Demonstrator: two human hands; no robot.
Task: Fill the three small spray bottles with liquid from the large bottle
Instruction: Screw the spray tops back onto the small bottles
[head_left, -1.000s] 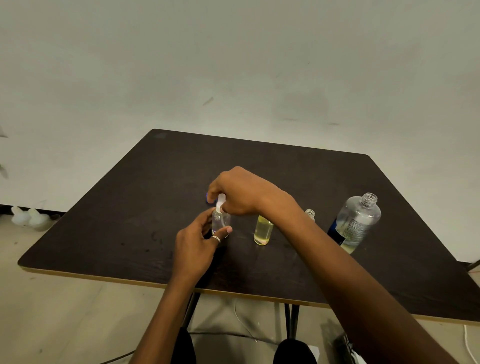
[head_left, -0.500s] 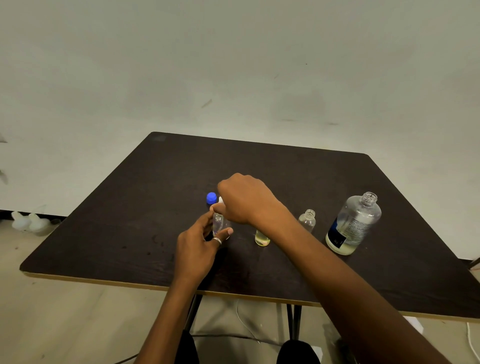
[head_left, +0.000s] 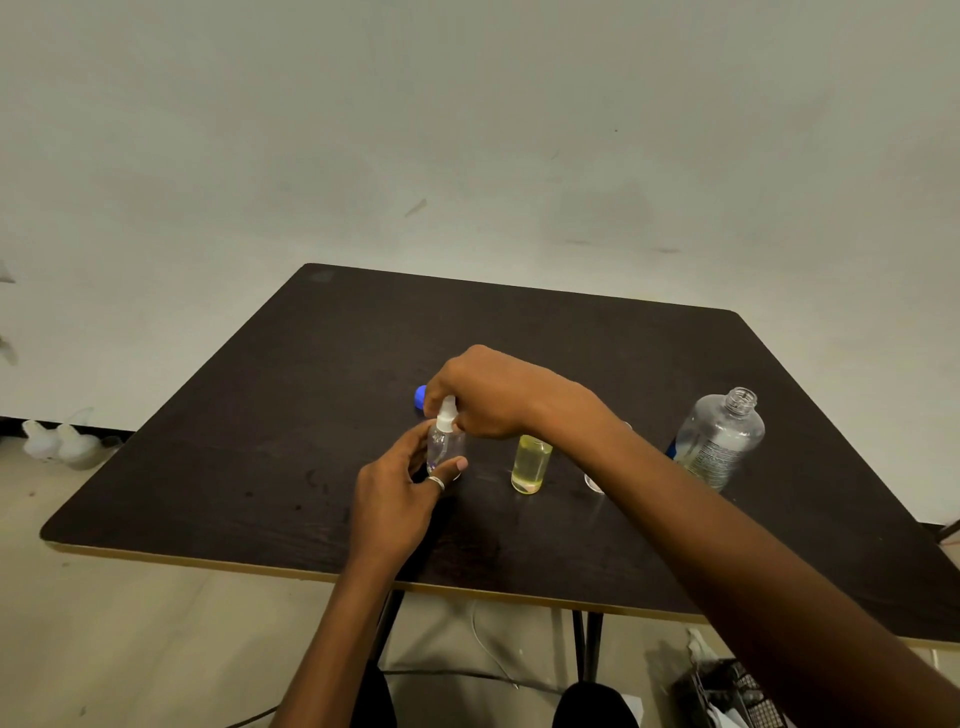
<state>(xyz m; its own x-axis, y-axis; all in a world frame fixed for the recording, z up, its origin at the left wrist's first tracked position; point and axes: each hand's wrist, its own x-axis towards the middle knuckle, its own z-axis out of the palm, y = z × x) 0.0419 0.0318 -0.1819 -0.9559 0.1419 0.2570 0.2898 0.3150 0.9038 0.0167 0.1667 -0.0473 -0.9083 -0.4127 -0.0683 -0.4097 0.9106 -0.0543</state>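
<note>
A small clear spray bottle (head_left: 445, 447) stands on the dark table (head_left: 260, 441). My left hand (head_left: 400, 488) grips its body from the near side. My right hand (head_left: 488, 389) pinches its white spray top (head_left: 447, 414) from above. Just to the right stands a second small bottle (head_left: 530, 464), open and full of yellow liquid. A third small bottle (head_left: 593, 480) is almost wholly hidden behind my right forearm. The large clear bottle (head_left: 719, 439), open at the neck and nearly drained, stands at the right. A blue cap (head_left: 418, 397) peeks out behind my right hand.
The table's near edge has a light trim (head_left: 208, 561). White plastic bottles (head_left: 62, 441) sit on the floor at the left. Cables and a black mesh basket (head_left: 737, 691) lie on the floor under the table's right side.
My right hand lifted slightly, so more of the white spray top and the yellow bottle show now. My right forearm covers the third small bottle again. My left hand stays on the clear bottle.
</note>
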